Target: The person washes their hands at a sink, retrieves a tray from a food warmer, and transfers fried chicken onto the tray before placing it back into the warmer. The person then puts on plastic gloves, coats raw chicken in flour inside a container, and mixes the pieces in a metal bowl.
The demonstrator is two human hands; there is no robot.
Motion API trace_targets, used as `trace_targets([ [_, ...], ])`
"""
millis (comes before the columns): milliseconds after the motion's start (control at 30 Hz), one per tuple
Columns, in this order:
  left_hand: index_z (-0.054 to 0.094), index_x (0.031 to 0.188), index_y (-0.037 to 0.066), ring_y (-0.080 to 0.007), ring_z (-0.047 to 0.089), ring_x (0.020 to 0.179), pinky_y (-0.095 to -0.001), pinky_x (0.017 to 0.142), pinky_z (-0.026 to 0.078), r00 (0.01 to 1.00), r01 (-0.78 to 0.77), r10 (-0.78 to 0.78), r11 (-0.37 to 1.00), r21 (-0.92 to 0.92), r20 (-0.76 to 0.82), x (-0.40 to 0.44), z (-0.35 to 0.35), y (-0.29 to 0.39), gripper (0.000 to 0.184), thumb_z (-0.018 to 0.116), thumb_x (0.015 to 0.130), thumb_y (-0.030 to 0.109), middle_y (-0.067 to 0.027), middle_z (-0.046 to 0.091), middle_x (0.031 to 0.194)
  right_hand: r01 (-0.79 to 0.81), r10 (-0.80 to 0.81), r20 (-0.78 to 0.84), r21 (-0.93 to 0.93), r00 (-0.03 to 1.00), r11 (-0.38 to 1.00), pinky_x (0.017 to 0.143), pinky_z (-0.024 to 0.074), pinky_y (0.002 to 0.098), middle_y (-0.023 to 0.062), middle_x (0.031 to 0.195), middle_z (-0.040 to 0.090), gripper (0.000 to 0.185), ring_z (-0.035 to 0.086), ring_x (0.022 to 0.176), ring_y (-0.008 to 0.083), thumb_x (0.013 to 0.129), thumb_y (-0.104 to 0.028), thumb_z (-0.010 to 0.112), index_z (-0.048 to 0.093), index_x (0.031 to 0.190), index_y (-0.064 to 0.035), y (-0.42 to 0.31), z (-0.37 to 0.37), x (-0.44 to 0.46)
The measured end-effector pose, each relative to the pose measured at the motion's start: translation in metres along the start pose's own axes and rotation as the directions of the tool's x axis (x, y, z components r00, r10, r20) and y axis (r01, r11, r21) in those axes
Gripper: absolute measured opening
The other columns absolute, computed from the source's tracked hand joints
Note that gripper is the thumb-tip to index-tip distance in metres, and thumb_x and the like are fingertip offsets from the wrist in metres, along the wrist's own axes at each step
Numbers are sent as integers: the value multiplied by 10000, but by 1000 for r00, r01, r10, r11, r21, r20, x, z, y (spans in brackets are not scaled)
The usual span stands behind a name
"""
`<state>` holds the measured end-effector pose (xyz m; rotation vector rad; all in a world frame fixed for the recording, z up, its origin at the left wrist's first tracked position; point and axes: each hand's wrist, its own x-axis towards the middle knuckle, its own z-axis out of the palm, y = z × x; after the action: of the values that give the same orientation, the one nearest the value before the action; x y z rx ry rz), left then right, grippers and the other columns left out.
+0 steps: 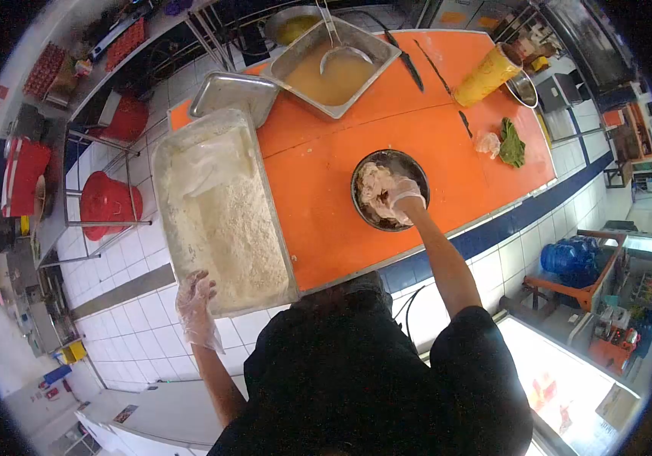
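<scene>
My right hand (408,197), in a clear plastic glove, reaches into a dark round bowl (358,204) on the orange table. Its fingers close on pale raw meat (375,182), and the fingertips are partly hidden there. My left hand (197,296), also gloved, hovers at the near left edge of a large metal tray (289,283). Its fingers are apart and slightly curled, with nothing seen in them. White flour (231,228) covers the tray's bottom, and a smoother, paler heap lies at its far end.
Beyond the flour tray sit a smaller metal pan (236,93) and a deep pan (335,112) of cloudy liquid holding a strainer (345,57). A knife (411,70), a yellow cylinder (487,76) and green leaves (512,144) lie on the orange table (326,258).
</scene>
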<state>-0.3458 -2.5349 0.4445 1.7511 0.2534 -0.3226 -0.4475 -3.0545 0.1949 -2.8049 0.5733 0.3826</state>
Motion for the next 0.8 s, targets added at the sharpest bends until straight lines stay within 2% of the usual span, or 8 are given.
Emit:
trace_targets([
  [33, 605, 1165, 6, -181, 642, 876, -268, 718, 512, 1000, 2, -2, 1000, -4, -3, -1, 1, 2, 356, 706, 871, 179, -98, 649, 1101, 58, -76, -131, -134, 988, 989, 839, 503, 372, 149, 1036, 631, 207, 601, 1009, 292, 863, -201, 576, 655, 1022, -96, 0, -16, -7],
  [100, 607, 1163, 6, -179, 642, 877, -269, 721, 514, 1000, 9, -9, 1000, -7, -3, -2, 5, 4, 348, 700, 871, 168, -97, 649, 1101, 3, 1, 30, -133, 1000, 991, 844, 506, 392, 159, 1013, 634, 242, 610, 1003, 302, 845, -241, 601, 654, 1015, -78, -34, -98, -22],
  [167, 608, 1161, 5, -177, 642, 878, -270, 724, 515, 1000, 9, -9, 1000, -8, 9, -1, 8, 2, 340, 695, 870, 157, -96, 649, 1102, 257, -84, 325, -539, 942, 802, 1001, 427, 369, 148, 1270, 562, 391, 497, 1222, 270, 901, -303, 557, 600, 1220, -81, -46, -140, -34],
  [333, 611, 1146, 2, -182, 640, 868, -271, 724, 517, 999, 27, -27, 1000, 5, 19, -5, 9, 0, 323, 682, 863, 140, -105, 647, 1094, -46, -11, 377, 141, 926, 989, 1019, 416, 390, 134, 1284, 547, 384, 493, 1208, 270, 909, -186, 565, 548, 1283, -96, -89, -195, -51],
  [433, 609, 1143, 0, -183, 637, 876, -274, 730, 516, 1000, 9, -9, 1000, 3, -8, -9, -1, -3, 325, 682, 868, 156, -107, 645, 1086, 32, -26, -90, 64, 996, 997, 846, 534, 404, 174, 1140, 627, 381, 625, 1037, 331, 864, -146, 623, 558, 1238, -119, -45, -117, -28],
  [567, 597, 1149, 2, -183, 636, 888, -274, 735, 519, 999, 17, -18, 1000, -11, -31, -8, -17, -13, 328, 681, 879, 168, -109, 644, 1089, -218, 179, 207, 181, 962, 959, 841, 551, 420, 187, 1138, 620, 370, 627, 1065, 325, 875, -125, 624, 521, 1229, -103, -76, -126, -11],
  [767, 568, 1167, 12, -193, 637, 894, -268, 738, 519, 998, -61, 60, 997, 47, 22, -9, -19, -7, 336, 675, 884, 157, -110, 640, 1101, -140, 142, 47, -42, 989, 989, 909, 526, 424, 169, 1239, 568, 278, 586, 1143, 287, 911, -125, 568, 552, 1183, -69, -63, -78, 5],
  [800, 567, 1170, 16, -194, 636, 895, -268, 737, 519, 997, -70, 70, 997, 23, 20, -8, -21, -9, 333, 672, 886, 154, -109, 639, 1100, -397, 201, 487, 342, 850, 852, 892, 526, 425, 176, 1187, 598, 257, 606, 1108, 283, 924, -179, 567, 590, 1155, -67, -44, -99, 21],
])
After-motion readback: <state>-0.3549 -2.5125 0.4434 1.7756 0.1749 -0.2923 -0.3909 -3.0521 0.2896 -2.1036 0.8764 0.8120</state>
